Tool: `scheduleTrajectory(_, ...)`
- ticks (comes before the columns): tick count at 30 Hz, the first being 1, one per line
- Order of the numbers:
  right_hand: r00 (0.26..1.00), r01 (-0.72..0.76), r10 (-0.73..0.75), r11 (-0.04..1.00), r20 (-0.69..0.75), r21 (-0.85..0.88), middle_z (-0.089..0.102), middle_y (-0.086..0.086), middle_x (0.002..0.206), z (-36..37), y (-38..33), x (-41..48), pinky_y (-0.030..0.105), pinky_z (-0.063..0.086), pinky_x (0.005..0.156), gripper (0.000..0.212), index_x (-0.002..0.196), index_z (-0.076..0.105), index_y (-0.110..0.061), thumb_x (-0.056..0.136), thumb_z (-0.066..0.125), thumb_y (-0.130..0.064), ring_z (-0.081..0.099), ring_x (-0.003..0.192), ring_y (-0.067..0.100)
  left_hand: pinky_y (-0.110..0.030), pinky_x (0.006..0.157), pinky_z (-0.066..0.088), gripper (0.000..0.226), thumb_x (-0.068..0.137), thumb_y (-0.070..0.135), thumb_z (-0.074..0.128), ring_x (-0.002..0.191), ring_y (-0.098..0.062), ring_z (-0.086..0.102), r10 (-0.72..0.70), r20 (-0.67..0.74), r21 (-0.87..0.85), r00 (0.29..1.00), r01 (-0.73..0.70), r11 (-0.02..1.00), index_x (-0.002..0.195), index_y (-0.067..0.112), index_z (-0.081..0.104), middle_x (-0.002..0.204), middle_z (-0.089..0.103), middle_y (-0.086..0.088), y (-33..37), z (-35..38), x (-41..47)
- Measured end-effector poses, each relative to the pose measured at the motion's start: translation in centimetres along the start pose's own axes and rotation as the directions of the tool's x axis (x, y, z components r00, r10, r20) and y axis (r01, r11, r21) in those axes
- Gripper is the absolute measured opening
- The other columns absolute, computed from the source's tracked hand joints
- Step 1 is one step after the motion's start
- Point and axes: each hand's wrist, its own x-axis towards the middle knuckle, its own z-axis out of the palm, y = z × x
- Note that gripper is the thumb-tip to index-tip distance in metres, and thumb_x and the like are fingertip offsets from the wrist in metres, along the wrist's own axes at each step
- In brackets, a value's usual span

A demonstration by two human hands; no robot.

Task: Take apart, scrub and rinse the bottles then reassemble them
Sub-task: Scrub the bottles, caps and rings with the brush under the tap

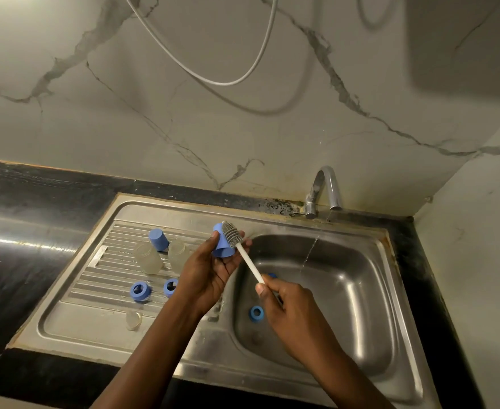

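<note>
My left hand grips a blue bottle cap above the sink's edge. My right hand holds the white handle of a bottle brush, whose grey bristle head lies against the cap's side. Two clear bottle bodies and another blue cap stand on the draining board. Two blue collar rings lie nearer me on the ridges. A third ring sits in the basin. A clear teat lies on the board's front.
The steel sink has its basin at the right and the draining board at the left. A chrome tap at the back runs a thin stream into the basin. Black counter surrounds the sink; marble walls stand behind and right.
</note>
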Motion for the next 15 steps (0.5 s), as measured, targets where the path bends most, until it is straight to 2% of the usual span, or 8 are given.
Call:
scheduleTrajectory(2,1.0,0.019,-0.019,1.0,-0.003,-0.008,0.055,-0.01,0.061,0.0,-0.4,0.8,0.016,0.044,0.054,0.033,0.118,0.071,-0.025,0.108,0.048,-0.045,0.058,0.06,-0.001,-0.051,0.1,0.053,0.054,0.096,0.029,0.057,0.116,-0.042,0.072,0.0,0.013,-0.014,1.0,0.0,1.0,0.141,0.0,0.052,0.139,0.065,-0.029,-0.3,0.2,-0.2)
scheduleTrajectory(6,0.999,0.038,-0.038,0.999,-0.009,0.004,0.054,-0.012,0.065,0.1,-1.0,2.3,0.01,0.043,0.058,0.032,0.123,0.071,-0.025,0.109,0.048,-0.042,0.058,0.063,-0.009,-0.052,0.101,0.051,0.054,0.097,0.031,0.055,0.122,-0.043,0.068,-0.013,0.049,-0.02,0.999,0.014,1.0,0.141,0.0,0.054,0.141,0.063,-0.029,-0.2,0.4,-0.3)
scheduleTrajectory(8,0.999,0.048,-0.048,0.999,-0.015,-0.002,0.055,-0.012,0.067,0.1,-1.1,3.0,0.011,0.044,0.058,0.032,0.125,0.07,-0.026,0.109,0.048,-0.042,0.058,0.063,-0.008,-0.054,0.102,0.05,0.056,0.097,0.032,0.056,0.118,-0.044,0.071,-0.023,0.055,-0.023,0.998,0.024,0.999,0.142,-0.001,0.054,0.144,0.061,-0.031,-0.2,0.4,-0.4)
scheduleTrajectory(11,0.998,0.062,-0.062,0.998,-0.012,0.008,0.055,-0.013,0.067,0.0,-1.3,3.4,0.011,0.043,0.057,0.03,0.126,0.069,-0.031,0.109,0.047,-0.043,0.058,0.063,-0.006,-0.055,0.104,0.049,0.061,0.095,0.032,0.064,0.123,-0.045,0.068,-0.008,0.053,-0.074,0.999,0.012,0.997,0.145,-0.001,0.051,0.144,0.06,-0.031,0.0,0.4,-0.5)
scheduleTrajectory(13,0.998,0.062,-0.062,0.998,0.0,0.02,0.056,-0.011,0.066,0.0,-1.1,3.2,0.013,0.044,0.057,0.026,0.119,0.07,-0.033,0.108,0.049,-0.043,0.058,0.062,-0.003,-0.051,0.1,0.056,0.05,0.105,0.032,0.053,0.12,-0.044,0.07,0.018,0.034,-0.101,0.999,-0.014,0.995,0.143,-0.001,0.052,0.137,0.065,-0.032,0.2,0.6,-0.4)
scheduleTrajectory(15,0.998,0.061,-0.062,0.998,0.011,0.033,0.056,-0.012,0.064,0.1,-0.7,2.4,0.018,0.044,0.056,0.022,0.103,0.069,-0.035,0.108,0.05,-0.043,0.055,0.06,0.001,-0.047,0.09,0.064,0.042,0.112,0.033,0.041,0.109,-0.042,0.075,0.051,0.03,-0.1,0.998,-0.047,0.994,0.135,0.0,0.055,0.128,0.069,-0.032,0.7,0.7,-0.3)
